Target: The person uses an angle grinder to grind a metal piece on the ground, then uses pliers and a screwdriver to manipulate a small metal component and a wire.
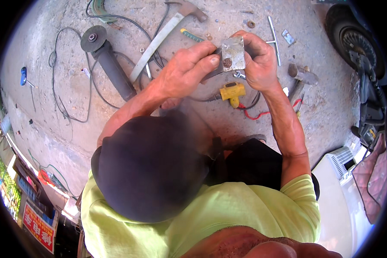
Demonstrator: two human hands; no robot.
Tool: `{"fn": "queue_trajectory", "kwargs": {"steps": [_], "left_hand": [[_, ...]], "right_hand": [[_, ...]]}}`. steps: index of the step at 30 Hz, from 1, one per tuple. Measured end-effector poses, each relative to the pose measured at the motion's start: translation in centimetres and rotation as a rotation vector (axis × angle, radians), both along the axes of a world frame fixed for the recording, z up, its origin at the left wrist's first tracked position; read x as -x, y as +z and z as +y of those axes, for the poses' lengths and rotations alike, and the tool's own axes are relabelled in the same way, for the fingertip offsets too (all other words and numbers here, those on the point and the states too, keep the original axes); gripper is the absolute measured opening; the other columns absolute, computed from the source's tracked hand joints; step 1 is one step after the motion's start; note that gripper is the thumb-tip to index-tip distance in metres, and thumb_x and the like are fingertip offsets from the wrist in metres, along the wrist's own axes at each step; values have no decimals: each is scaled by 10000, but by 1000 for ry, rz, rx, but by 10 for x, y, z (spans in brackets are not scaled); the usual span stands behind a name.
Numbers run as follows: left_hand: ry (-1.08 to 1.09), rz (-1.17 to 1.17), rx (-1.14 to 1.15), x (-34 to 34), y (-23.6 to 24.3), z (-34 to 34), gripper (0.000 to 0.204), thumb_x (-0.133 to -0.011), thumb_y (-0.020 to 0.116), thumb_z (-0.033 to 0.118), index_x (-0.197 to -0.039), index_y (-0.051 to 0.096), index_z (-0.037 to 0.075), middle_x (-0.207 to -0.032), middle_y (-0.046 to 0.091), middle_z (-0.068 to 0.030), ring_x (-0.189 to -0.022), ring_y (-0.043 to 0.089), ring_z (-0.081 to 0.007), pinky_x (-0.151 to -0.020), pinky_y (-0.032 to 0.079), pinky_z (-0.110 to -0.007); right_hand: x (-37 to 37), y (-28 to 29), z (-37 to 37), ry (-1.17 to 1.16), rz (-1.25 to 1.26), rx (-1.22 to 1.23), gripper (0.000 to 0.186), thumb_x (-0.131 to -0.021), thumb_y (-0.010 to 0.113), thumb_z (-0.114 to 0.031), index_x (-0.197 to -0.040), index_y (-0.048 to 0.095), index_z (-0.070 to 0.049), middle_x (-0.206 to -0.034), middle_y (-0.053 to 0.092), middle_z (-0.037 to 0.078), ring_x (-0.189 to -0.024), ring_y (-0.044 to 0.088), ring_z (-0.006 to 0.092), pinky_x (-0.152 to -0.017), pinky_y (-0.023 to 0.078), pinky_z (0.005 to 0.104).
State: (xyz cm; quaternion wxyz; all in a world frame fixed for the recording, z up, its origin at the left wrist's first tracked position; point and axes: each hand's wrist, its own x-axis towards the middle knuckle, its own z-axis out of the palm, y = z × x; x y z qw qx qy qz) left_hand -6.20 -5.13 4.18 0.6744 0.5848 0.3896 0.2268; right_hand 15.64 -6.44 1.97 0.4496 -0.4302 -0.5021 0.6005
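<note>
The metal plate (233, 48) is sitting between the hands, its long axis pointing forward: the left hand (187, 69), fingers curled, is pinching a dark piece (213, 74) beside it; the right hand (262, 60), nearer, is gripping its right edge.

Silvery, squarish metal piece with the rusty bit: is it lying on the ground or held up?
Held up: the metal piece is gripped between the left hand and the right hand, above the grey concrete floor.
</note>
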Motion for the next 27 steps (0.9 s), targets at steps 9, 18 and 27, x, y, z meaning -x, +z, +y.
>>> {"fn": "queue_trajectory", "kwargs": {"steps": [9,18,27], "left_hand": [[-24,-13,-71,3,-6,4,298,-1046,499,271,-1066,580,-15,-748,548,-85,-687,541,-164,-627,446,-328],[222,-429,403,17,-19,-8,352,-1083,414,347,-1089,523,12,-605,460,-44,-461,376,-96,-438,304,-269],[439,-636,652,40,-48,-2,521,-1083,385,470,-1277,532,9,-723,552,-42,-439,365,-82,-429,322,-264]], "right_hand": [[-10,8,5,169,189,412,275,-1022,599,-205,-1229,596,-24,-946,674,36,-718,598,79,-553,444,219],[8,9,12,88,-77,238,280,-904,719,-198,-1092,669,4,-890,673,25,-757,613,97,-681,508,263],[-101,-59,47,3,-885,128,321,-852,675,-299,-1015,723,-27,-900,733,105,-814,692,191,-788,542,328]]}}
